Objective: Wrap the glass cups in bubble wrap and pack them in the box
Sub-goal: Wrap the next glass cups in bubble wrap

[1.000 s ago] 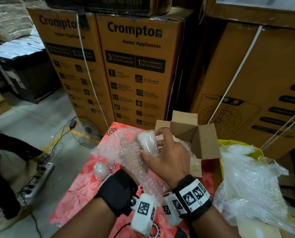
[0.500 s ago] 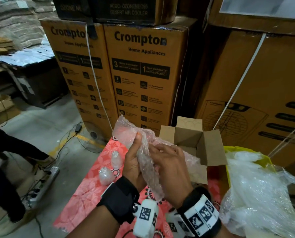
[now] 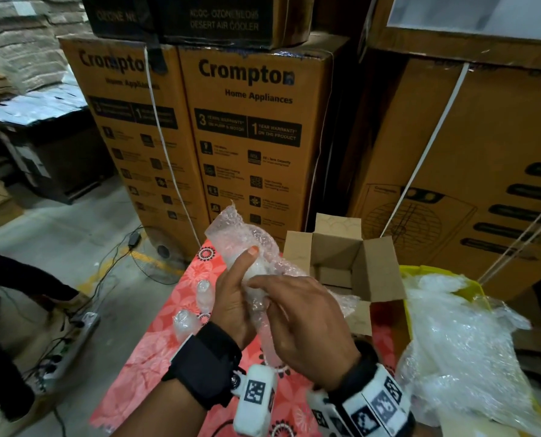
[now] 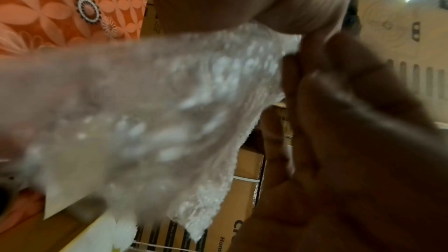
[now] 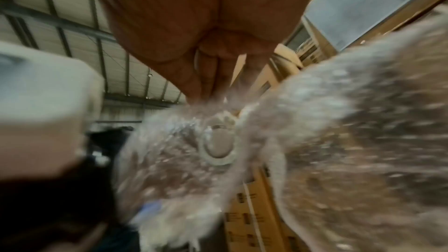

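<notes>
Hands meet over a floral cloth (image 3: pixel 155 351): the left hand (image 3: pixel 231 307) grips a glass cup (image 3: pixel 256 272) rolled in bubble wrap (image 3: pixel 231 228), the right hand (image 3: pixel 307 316) pinching the wrap, beside the open box (image 3: pixel 379 272).

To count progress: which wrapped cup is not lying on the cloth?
The wrapped cup that the left hand grips. The two other bundles lie on the red cloth.
</notes>
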